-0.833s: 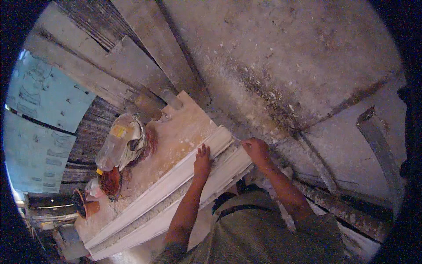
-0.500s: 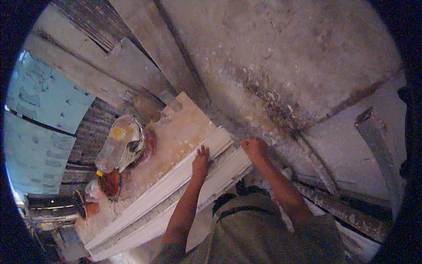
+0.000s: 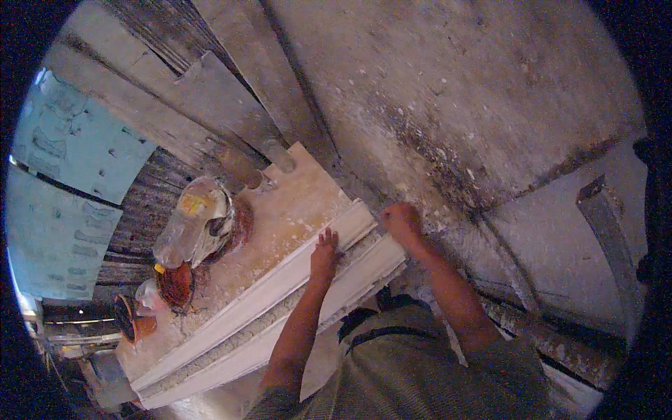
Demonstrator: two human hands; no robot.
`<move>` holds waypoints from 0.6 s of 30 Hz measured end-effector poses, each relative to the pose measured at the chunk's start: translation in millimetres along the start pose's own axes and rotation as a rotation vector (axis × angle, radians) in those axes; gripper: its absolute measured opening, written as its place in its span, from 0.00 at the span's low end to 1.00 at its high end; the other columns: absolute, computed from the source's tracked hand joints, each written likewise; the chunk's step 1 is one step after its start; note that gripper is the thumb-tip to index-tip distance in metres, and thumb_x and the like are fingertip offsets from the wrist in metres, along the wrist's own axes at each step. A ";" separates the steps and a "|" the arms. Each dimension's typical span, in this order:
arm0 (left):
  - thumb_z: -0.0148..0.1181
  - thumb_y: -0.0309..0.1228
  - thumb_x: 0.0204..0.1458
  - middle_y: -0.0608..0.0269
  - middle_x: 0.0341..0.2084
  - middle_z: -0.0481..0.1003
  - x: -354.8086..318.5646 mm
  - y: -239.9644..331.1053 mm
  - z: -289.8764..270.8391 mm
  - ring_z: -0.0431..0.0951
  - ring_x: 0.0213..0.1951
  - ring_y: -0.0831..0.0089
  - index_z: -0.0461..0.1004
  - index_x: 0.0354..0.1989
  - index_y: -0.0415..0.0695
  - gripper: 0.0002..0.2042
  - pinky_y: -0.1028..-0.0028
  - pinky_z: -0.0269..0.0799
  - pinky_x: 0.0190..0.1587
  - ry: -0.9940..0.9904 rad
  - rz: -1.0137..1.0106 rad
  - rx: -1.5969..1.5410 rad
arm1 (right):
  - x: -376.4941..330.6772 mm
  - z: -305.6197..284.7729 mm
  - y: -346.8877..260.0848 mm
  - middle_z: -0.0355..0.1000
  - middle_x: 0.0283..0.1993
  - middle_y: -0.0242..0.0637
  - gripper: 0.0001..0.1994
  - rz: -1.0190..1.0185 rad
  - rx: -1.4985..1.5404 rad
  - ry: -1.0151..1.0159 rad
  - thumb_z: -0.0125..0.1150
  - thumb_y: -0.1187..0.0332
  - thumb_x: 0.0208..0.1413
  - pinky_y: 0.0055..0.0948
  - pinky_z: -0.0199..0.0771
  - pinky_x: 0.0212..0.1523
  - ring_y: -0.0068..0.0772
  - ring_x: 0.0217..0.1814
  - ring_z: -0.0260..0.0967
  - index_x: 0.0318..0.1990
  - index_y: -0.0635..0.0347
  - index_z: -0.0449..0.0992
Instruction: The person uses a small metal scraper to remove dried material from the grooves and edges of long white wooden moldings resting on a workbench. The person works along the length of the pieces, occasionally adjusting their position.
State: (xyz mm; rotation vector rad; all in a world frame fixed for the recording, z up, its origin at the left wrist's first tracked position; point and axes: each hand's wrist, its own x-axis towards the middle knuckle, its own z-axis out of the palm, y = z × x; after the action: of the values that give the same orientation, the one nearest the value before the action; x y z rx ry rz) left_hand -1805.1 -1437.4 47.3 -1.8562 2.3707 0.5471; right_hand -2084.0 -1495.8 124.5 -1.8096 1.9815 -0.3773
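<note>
Two long white mouldings, a far moulding (image 3: 245, 306) and a near moulding (image 3: 358, 274), lie side by side along a work table (image 3: 297, 192), with a rough grey strip between them. On the far moulding, close to its right end, rests my left hand (image 3: 324, 255), fingers apart. My right hand (image 3: 404, 225) is closed just beyond the mouldings' right ends. Whatever it may hold is hidden by the fingers, and whether it touches the moulding's end I cannot tell.
At the table's far left edge stand a clear plastic bottle (image 3: 173, 241), a reddish-brown bowl (image 3: 175, 285) and an orange pot (image 3: 143, 327). A clear cup (image 3: 281, 157) is at the far corner. A stained wall (image 3: 476, 91) rises beyond; a curved grey strip (image 3: 607, 224) is at right.
My right hand has shifted slightly up and left, near the moulding's end. My left hand stays on the far moulding. The whole view has moved a little.
</note>
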 end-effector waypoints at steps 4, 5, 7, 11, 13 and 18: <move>0.68 0.35 0.53 0.50 0.76 0.49 1.1 2.6 -3.2 0.57 0.73 0.45 0.58 0.72 0.46 0.38 0.53 0.72 0.63 -0.062 -0.031 -0.022 | 16.0 0.7 -4.4 0.82 0.35 0.42 0.09 -0.027 -0.005 0.021 0.68 0.58 0.51 0.44 0.80 0.44 0.49 0.38 0.81 0.34 0.49 0.87; 0.68 0.35 0.53 0.50 0.76 0.49 0.6 3.4 -2.9 0.57 0.73 0.45 0.58 0.72 0.46 0.38 0.52 0.71 0.64 -0.058 -0.026 -0.024 | 17.5 1.1 -1.6 0.82 0.34 0.41 0.09 0.024 0.027 0.045 0.68 0.58 0.51 0.44 0.80 0.44 0.49 0.38 0.81 0.34 0.49 0.87; 0.67 0.36 0.54 0.49 0.76 0.49 -0.5 3.3 -0.4 0.58 0.72 0.44 0.57 0.72 0.45 0.38 0.52 0.73 0.62 0.008 0.002 -0.012 | 20.5 5.4 3.2 0.82 0.35 0.41 0.09 0.006 0.029 -0.014 0.69 0.57 0.51 0.44 0.80 0.44 0.49 0.38 0.81 0.33 0.49 0.87; 0.68 0.35 0.53 0.48 0.76 0.50 -1.2 1.4 6.8 0.57 0.72 0.43 0.58 0.72 0.44 0.37 0.51 0.72 0.63 0.058 0.010 -0.026 | 28.5 14.4 9.7 0.82 0.35 0.41 0.10 -0.075 0.049 -0.102 0.72 0.55 0.49 0.45 0.80 0.45 0.47 0.41 0.81 0.31 0.49 0.87; 0.68 0.33 0.53 0.49 0.76 0.49 -0.5 -0.1 10.4 0.55 0.74 0.45 0.58 0.71 0.43 0.37 0.51 0.69 0.66 0.018 -0.009 -0.066 | 29.6 12.6 19.1 0.81 0.36 0.42 0.12 0.000 0.126 -0.037 0.74 0.53 0.48 0.44 0.79 0.46 0.46 0.43 0.80 0.31 0.49 0.88; 0.68 0.30 0.52 0.51 0.76 0.50 -0.8 -2.4 18.0 0.55 0.74 0.48 0.59 0.71 0.44 0.37 0.58 0.74 0.63 0.078 0.022 -0.039 | 17.5 9.0 60.7 0.81 0.33 0.42 0.13 -0.026 0.131 0.039 0.76 0.53 0.48 0.41 0.78 0.49 0.41 0.43 0.79 0.32 0.51 0.88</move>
State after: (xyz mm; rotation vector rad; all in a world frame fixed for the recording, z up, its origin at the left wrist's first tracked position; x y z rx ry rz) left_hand -1805.4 -1431.2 30.1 -1.9034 2.4491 0.5359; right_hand -2133.6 -1505.6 85.6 -1.7603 1.9126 -0.5418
